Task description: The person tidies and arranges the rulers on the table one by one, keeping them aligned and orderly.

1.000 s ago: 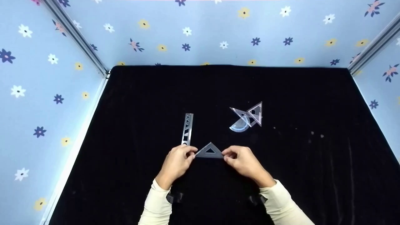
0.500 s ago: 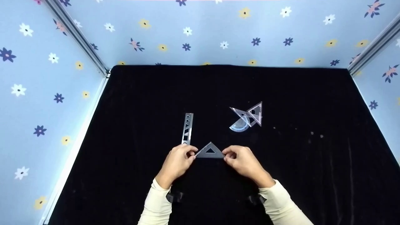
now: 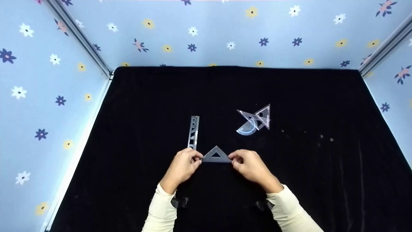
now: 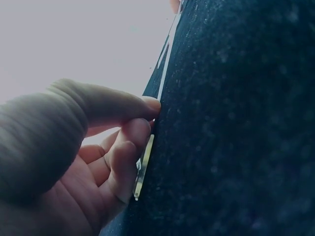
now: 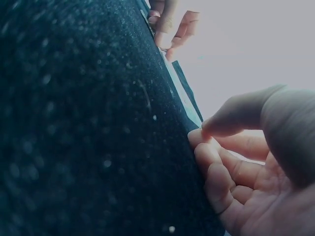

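A clear set square (image 3: 209, 158) with a triangular cutout lies flat on the black cloth, its right-angled tip pointing away from me. My left hand (image 3: 182, 165) pinches its left corner between thumb and fingers. At the opposite corner, my right hand (image 3: 252, 166) pinches it the same way. In the left wrist view the set square (image 4: 164, 81) shows edge-on, running off from the thumb tip. A clear ruler (image 3: 196, 127) with shaped cutouts lies just beyond my left hand, which hides its near end.
Right of centre, a protractor (image 3: 246, 129) with a blue scale overlaps one set square (image 3: 243, 114), and another set square (image 3: 267, 120) lies against them. Black cloth (image 3: 161, 96) covers the table. Floral panels (image 3: 219, 32) stand along the back and both sides.
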Available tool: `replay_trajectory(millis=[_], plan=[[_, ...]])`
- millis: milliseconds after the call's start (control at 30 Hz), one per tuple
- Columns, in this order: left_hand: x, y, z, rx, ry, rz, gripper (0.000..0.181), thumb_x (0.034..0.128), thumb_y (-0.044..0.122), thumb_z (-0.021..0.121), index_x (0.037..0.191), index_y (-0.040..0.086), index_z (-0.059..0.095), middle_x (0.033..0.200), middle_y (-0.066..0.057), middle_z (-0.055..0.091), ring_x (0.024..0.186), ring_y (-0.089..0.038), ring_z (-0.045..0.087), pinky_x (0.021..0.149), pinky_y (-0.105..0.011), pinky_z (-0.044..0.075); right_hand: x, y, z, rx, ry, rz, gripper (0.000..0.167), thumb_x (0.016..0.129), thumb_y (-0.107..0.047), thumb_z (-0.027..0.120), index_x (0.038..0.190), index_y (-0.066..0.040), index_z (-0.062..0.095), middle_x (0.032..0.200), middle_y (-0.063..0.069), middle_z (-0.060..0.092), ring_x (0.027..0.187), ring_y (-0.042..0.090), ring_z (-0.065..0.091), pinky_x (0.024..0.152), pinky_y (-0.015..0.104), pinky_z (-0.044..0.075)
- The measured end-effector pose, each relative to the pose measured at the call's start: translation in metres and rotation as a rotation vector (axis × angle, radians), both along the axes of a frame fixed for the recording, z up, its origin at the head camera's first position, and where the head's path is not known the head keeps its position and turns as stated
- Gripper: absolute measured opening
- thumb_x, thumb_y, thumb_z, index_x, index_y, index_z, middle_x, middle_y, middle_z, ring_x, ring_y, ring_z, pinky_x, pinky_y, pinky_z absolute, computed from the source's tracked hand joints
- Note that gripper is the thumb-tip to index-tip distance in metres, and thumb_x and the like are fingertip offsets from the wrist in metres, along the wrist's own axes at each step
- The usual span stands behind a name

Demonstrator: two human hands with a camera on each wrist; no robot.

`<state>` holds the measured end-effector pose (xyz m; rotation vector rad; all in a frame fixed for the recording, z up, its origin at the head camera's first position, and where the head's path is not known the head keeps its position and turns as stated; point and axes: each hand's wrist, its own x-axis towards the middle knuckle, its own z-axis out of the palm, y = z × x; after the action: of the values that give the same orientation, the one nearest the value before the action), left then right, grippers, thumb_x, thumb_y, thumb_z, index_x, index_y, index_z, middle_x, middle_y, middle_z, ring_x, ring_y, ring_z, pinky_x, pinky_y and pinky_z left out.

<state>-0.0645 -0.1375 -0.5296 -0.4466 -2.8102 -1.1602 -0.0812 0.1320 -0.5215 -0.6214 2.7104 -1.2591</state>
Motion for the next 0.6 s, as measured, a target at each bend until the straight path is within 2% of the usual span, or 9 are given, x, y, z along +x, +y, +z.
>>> replay_trajectory(millis=[200,267,367,600], plan=[[0.0,-0.0009,-0.0007,0.004,-0.01,-0.01,0.012,0.0818,0.002,0.076,0.09,0.01,0.077,0.082,0.005,0.061,0.069,-0.006,0.059,0.066,-0.024,0.052,0.0011,0.0002,0.0003,-0.002,0.002,0.013,0.019,0.083,-0.002,0.07,0.097,-0.01,0.078,0.081,-0.011,0.063,0.072,0.005,0.059,0.068,0.027,0.052],[-0.0002,-0.0013,-0.0003,0.035,-0.028,-0.008,0.012,0.0818,0.001,0.075,0.09,0.009,0.076,0.082,0.005,0.061,0.068,-0.006,0.058,0.065,-0.024,0.052,0.0016,0.0002,0.0005,-0.004,0.006,0.015,0.018,0.083,-0.003,0.07,0.098,-0.01,0.078,0.082,-0.011,0.064,0.072,0.005,0.059,0.069,0.027,0.052],[-0.0013,-0.0028,-0.0007,0.117,-0.068,0.015,0.012,0.0814,-0.001,0.075,0.09,0.008,0.076,0.081,0.006,0.062,0.065,-0.005,0.058,0.062,-0.024,0.052,0.0024,0.0001,0.0004,-0.009,0.0,0.013,0.018,0.083,-0.003,0.07,0.097,-0.01,0.078,0.081,-0.011,0.064,0.072,0.005,0.06,0.068,0.027,0.053],[-0.0052,-0.0056,-0.0007,0.377,-0.173,0.126,0.016,0.0836,-0.004,0.071,0.098,0.002,0.075,0.085,-0.003,0.066,0.07,-0.013,0.064,0.061,-0.026,0.055,0.0008,0.0002,0.0004,-0.037,-0.032,0.015,0.017,0.083,-0.001,0.07,0.097,-0.008,0.077,0.081,-0.009,0.066,0.072,0.006,0.062,0.067,0.027,0.054]])
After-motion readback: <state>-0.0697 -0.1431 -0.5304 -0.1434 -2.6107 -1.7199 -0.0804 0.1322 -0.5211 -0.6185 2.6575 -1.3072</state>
